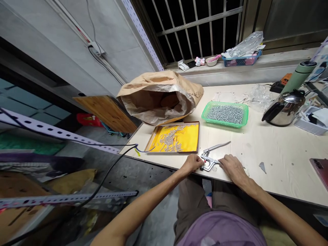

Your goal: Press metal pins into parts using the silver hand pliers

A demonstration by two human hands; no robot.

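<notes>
Hand pliers (210, 163) with a C-shaped jaw, like snap-fastener pliers, lie near the table's front edge with their handles spread apart. My right hand (232, 167) has its fingers closed on the end of the lower handle. At the jaw end, my left hand (191, 164) is pinched close beside a small red part; whatever sits between its fingertips is too small to make out. Just behind my left hand is a shallow tray (198, 136) with a yellow bottom, scattered with small metal pins (172, 138). A green plastic basket (246, 118) full of similar silvery pieces stands farther back.
A large open paper sack (159, 99) lies behind the tray. At the right are a steel kettle (285, 107), a green flask (298, 77) and a phone (320, 171). A grey scrap (262, 167) lies on the table (282, 147). A black cable (110, 167) hangs at the left.
</notes>
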